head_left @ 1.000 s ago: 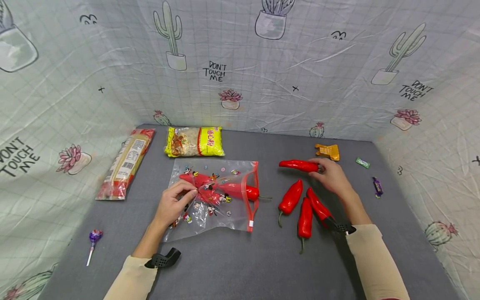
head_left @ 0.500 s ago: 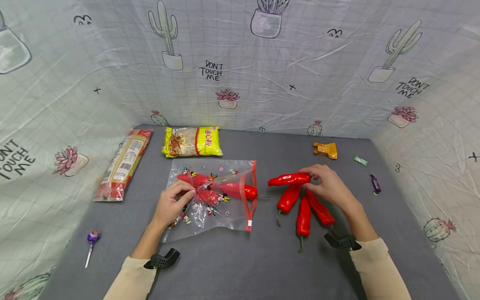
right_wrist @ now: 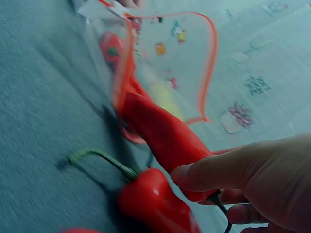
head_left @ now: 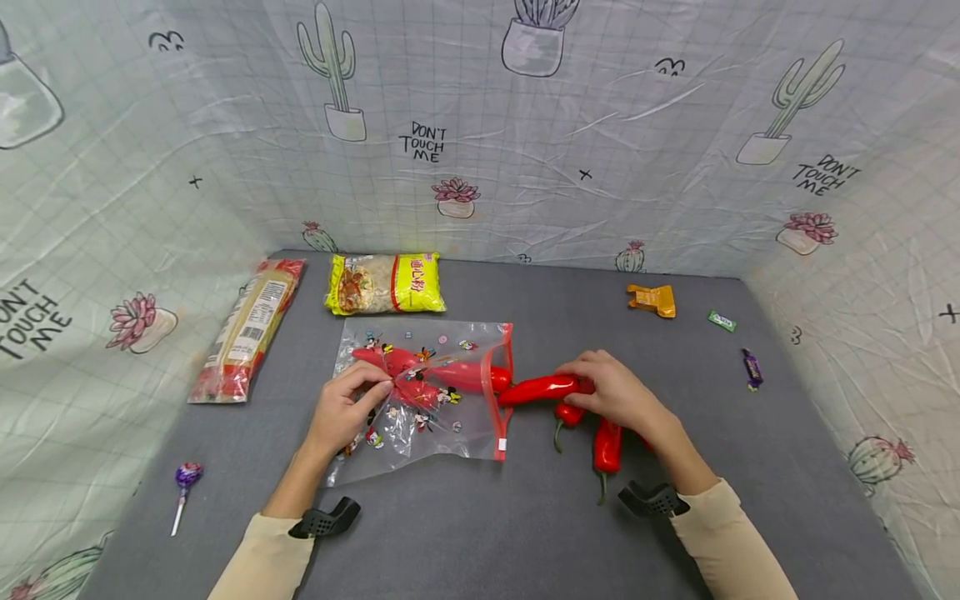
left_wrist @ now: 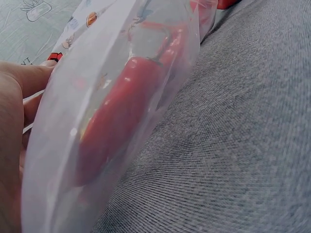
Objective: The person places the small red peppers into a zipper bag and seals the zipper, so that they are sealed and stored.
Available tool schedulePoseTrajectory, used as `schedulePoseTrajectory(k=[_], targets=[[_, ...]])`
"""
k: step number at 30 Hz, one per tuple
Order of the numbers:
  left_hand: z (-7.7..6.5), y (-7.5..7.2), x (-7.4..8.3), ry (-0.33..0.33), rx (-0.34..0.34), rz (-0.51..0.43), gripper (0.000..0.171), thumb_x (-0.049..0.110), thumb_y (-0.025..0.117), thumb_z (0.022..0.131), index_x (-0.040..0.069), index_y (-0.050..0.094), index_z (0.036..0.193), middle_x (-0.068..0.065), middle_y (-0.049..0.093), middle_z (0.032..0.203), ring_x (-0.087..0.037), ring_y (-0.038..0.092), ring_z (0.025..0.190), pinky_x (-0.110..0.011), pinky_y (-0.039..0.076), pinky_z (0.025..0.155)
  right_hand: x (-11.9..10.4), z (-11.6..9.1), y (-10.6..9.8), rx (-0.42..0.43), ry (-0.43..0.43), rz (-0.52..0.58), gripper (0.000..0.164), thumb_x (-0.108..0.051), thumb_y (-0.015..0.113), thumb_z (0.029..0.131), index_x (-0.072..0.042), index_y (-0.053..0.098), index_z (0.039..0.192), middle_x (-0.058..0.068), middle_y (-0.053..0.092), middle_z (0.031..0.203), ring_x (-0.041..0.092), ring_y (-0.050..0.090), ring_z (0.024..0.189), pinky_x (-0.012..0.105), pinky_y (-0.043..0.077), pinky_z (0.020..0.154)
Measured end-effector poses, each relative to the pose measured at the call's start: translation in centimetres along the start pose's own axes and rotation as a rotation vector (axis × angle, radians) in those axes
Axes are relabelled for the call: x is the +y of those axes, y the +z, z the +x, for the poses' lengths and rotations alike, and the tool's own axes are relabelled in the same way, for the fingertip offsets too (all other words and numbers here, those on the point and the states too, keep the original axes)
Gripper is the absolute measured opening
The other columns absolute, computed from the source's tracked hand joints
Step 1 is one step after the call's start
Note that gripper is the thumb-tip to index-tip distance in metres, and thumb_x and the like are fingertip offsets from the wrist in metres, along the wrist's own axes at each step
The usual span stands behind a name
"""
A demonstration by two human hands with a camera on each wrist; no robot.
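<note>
A clear zip bag (head_left: 450, 433) with cartoon prints and a red-edged mouth lies on the grey table, its mouth held apart toward the right. Red peppers (left_wrist: 119, 116) show through its film. My left hand (head_left: 348, 408) pinches the upper layer of the bag near its middle. By its stem end, my right hand (head_left: 615, 392) grips a red chili pepper (right_wrist: 167, 141), whose tip reaches the bag's mouth. Beneath and beside that hand lie more peppers (head_left: 606, 450), partly hidden by it; one with a curled green stem (right_wrist: 155, 199) is close below in the right wrist view.
At the back stands a yellow food packet (head_left: 386, 283), with a long red-ended packet (head_left: 251, 329) to its left. A lollipop (head_left: 183, 492) lies front left. On the right are an orange wrapper (head_left: 652, 300), a green sweet (head_left: 722, 321) and a purple sweet (head_left: 752, 369).
My right hand has carried its pepper left and toward me, from above the loose peppers to the bag's mouth. The left hand keeps its pinch on the bag.
</note>
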State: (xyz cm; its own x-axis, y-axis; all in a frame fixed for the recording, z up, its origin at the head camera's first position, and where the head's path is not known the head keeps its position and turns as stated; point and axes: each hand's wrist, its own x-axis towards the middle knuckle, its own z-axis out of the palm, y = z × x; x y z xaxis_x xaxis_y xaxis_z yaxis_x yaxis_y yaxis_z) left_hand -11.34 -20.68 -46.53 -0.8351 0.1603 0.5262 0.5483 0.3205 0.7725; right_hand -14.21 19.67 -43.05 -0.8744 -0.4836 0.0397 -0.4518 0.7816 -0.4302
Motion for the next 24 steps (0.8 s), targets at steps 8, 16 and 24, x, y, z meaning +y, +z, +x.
schedulePoseTrajectory(k=[8,16,24], targets=[[0.0,0.1,0.0,0.011,0.001,-0.008,0.008,-0.007,0.065,0.082,0.000,0.067,0.086,-0.012,0.064,0.084,-0.013,0.058,0.074,-0.014,0.048,0.067,-0.9,0.2,0.0,0.002,-0.020,-0.016,0.035,-0.024,0.073,0.082,-0.022,0.066,0.116,-0.001,0.062,0.104,0.015,0.050,0.098,0.035,0.048,0.081],[0.1,-0.1,0.1,0.022,-0.001,-0.006,0.009,-0.008,0.066,0.081,-0.001,0.067,0.085,-0.012,0.064,0.085,-0.014,0.059,0.075,-0.014,0.049,0.068,-0.9,-0.2,0.0,0.055,0.014,-0.051,0.035,-0.027,0.074,0.080,-0.022,0.067,0.114,-0.002,0.063,0.102,0.015,0.053,0.094,0.037,0.049,0.081],[0.1,0.0,0.2,0.030,0.000,-0.013,0.010,-0.009,0.066,0.080,-0.001,0.067,0.085,-0.012,0.064,0.084,-0.014,0.059,0.075,-0.015,0.050,0.069,-1.7,0.3,1.8,0.086,0.016,-0.055,0.036,-0.035,0.074,0.079,-0.025,0.066,0.113,-0.005,0.063,0.098,0.009,0.054,0.080,0.028,0.048,0.070]])
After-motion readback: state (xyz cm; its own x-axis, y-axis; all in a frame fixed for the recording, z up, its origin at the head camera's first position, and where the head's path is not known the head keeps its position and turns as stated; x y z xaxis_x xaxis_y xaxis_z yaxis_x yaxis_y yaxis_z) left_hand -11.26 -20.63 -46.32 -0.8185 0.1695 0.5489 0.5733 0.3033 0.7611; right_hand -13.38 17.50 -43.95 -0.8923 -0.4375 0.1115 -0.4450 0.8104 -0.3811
